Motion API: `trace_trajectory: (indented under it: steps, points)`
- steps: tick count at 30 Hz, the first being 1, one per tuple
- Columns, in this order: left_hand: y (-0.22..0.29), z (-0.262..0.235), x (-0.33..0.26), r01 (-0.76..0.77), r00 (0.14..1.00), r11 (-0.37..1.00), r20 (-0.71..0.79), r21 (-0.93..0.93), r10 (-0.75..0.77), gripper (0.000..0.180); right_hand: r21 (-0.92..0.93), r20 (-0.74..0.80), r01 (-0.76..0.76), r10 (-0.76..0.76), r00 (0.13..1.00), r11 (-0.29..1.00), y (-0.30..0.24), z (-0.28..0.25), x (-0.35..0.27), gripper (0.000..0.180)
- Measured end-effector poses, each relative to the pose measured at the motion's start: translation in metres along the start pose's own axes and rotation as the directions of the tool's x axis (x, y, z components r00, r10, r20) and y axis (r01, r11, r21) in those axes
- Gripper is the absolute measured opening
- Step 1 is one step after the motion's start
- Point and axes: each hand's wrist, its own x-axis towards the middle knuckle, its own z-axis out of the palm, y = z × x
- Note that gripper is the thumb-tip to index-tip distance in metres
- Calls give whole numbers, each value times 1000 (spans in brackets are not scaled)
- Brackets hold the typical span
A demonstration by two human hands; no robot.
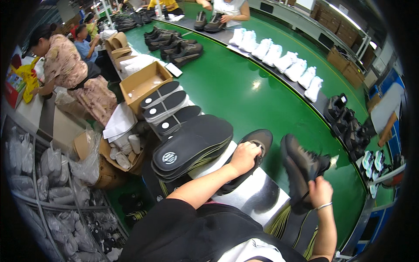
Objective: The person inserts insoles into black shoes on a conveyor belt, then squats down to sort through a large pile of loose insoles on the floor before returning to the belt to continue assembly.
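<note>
Right now the left hand (244,156) is pressing closed fingers onto a black insole (251,150) just right of the insole stack (192,146), while the right hand (320,191) is gripping a dark shoe (302,168) further right. Tugging carelessly could be toppling that stack; the tilted shoe could be slipping onto the green conveyor (244,91) beyond.

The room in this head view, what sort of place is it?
Most likely a shoe factory assembly line: a green conveyor belt carries rows of dark shoes, and stacked black insoles lie by the person's left hand.
</note>
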Motion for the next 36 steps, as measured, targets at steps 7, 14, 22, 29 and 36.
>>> trace_trajectory:
  steps: [7,14,22,29,36]
  points:
    - [66,-12,-7,-195,972,973,111,-123,208,30,263,309,24,-108,945,964,-92,75,-77,28]
    - [82,49,-50,51,798,967,593,-250,111,56,526,410,-70,-181,894,848,-87,64,-87,19]
    - [75,56,-50,1,863,957,484,-289,146,51,824,339,-138,284,897,-549,-19,10,-44,38]
    - [80,52,-68,-140,881,972,425,-188,209,65,814,-38,27,7,999,580,-54,96,-77,71]
    - [79,63,-55,-69,942,952,295,-297,160,42,859,-112,40,111,988,510,-43,128,-56,45]
